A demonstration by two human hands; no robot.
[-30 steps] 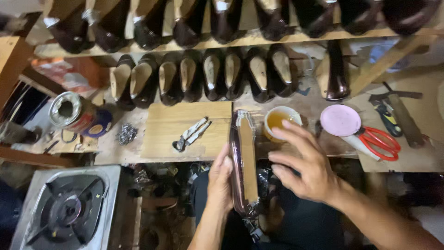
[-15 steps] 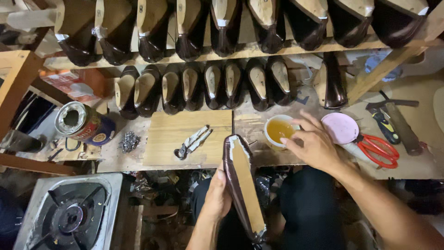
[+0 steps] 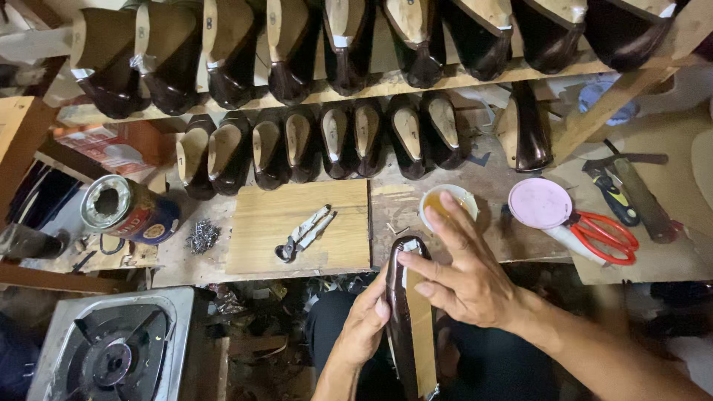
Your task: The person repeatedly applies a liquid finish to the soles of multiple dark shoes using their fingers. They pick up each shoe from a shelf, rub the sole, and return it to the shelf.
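Note:
A dark brown shoe upper on a last (image 3: 407, 327), pale sole side up, lies in my lap with its toe pointing at the bench. My left hand (image 3: 362, 327) grips its left side. My right hand (image 3: 460, 271) rests with spread fingers on the toe end, fingertips touching the sole. Just beyond the fingers stands a small white cup of amber glue (image 3: 444, 204).
The wooden bench (image 3: 297, 223) holds metal pincers (image 3: 303, 235), a pile of small nails (image 3: 200, 236), an open tin can (image 3: 126, 210), a pink lid (image 3: 540, 203) and red-handled scissors (image 3: 605, 234). Rows of lasted shoes (image 3: 334, 137) stand behind. A gas stove (image 3: 111, 349) sits lower left.
My right hand has come back from the glue cup onto the toe of the shoe. The left hand keeps its hold on the shoe's side.

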